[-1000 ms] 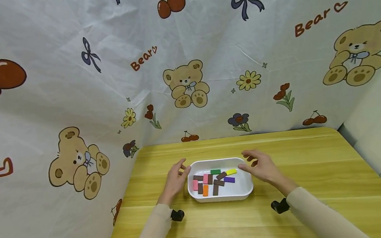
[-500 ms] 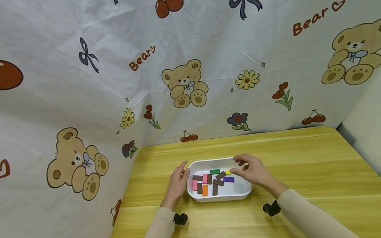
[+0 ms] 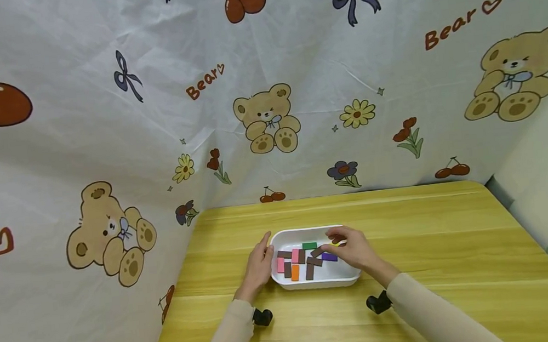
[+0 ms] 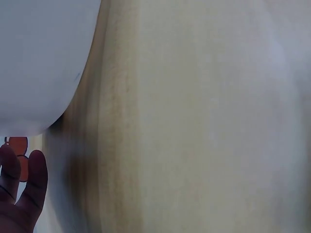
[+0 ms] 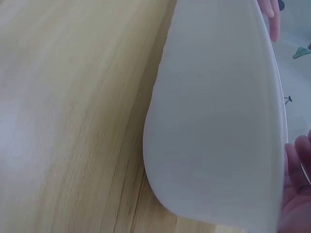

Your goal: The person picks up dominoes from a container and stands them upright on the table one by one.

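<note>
A white plastic tray [image 3: 317,285] holds several small flat blocks. My left hand [image 3: 256,267] rests against its left rim with the fingers extended. Over the right part of the tray hovers my right hand [image 3: 357,250], thumb and fingers apart and loosely bent. Its thumb tip is close to a brown block [image 3: 317,252]; contact cannot be told. A yellow block [image 3: 333,244] is mostly covered by that hand, and a purple block [image 3: 329,257] lies just below it. In the left wrist view only some fingers [image 4: 36,179] show beside the tray's wall. The right wrist view shows the tray's outer wall [image 5: 214,121].
Also in the tray are a green block [image 3: 309,246], an orange block [image 3: 295,272], two pink blocks and more brown ones. The tray stands on a wooden table [image 3: 433,232]. A bear-printed cloth [image 3: 314,79] hangs behind and at the left.
My right hand has moved left from the tray's right rim to over the blocks, covering most of the yellow one. My left hand has come in against the left rim.
</note>
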`<act>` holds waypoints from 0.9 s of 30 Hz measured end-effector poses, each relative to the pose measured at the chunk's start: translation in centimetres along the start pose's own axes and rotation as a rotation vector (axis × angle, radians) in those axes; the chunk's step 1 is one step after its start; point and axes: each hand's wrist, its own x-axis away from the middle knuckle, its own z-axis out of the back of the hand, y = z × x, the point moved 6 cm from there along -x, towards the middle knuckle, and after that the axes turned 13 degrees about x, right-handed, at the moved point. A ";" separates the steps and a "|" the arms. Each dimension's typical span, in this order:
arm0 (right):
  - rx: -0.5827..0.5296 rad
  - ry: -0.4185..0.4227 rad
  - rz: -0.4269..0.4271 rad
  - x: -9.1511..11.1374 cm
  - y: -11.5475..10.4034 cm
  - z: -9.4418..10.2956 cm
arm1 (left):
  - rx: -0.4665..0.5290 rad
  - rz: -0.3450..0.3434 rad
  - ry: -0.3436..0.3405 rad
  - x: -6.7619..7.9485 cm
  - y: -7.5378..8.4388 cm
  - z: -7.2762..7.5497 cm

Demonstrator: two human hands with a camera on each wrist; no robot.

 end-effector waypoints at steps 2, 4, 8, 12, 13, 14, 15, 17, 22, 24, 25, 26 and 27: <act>0.003 0.003 -0.008 -0.2 -0.1 -0.2 | 0.010 0.009 0.002 0.0 0.0 -0.1; 0.006 0.003 -0.024 -0.4 -0.2 -0.5 | 0.018 0.018 0.003 0.1 0.0 -0.1; 0.027 0.001 -0.050 -0.7 -0.3 -1.1 | 0.021 0.008 0.002 0.2 0.0 -0.1; 0.047 -0.002 -0.070 -1.1 -0.3 -1.8 | 0.015 0.005 0.004 0.1 -0.1 -0.2; 0.049 -0.002 -0.071 -1.2 -0.3 -2.0 | 0.016 0.006 0.006 0.1 -0.1 -0.2; 0.055 -0.003 -0.080 -1.2 -0.3 -2.1 | 0.018 0.007 0.006 0.1 -0.1 -0.2; 0.064 -0.005 -0.083 -1.3 -0.3 -2.2 | 0.020 0.009 0.006 0.1 -0.1 -0.2; 0.084 -0.007 -0.091 -1.4 -0.2 -2.4 | 0.022 0.011 0.003 0.0 -0.1 -0.2; 0.129 0.007 -0.110 -1.5 0.0 -2.6 | 0.022 0.010 -0.004 0.1 -0.1 -0.3; 0.134 0.011 -0.110 -1.6 0.1 -2.7 | 0.026 0.010 -0.003 0.1 -0.2 -0.2; 0.132 0.008 -0.112 -1.6 0.1 -2.8 | 0.027 0.012 -0.002 0.1 -0.2 -0.2; 0.127 0.005 -0.113 -1.6 0.1 -2.9 | 0.031 0.016 -0.002 0.1 -0.3 -0.2; 0.127 0.000 -0.115 -1.6 0.2 -3.0 | 0.034 0.020 -0.002 0.1 -0.4 -0.2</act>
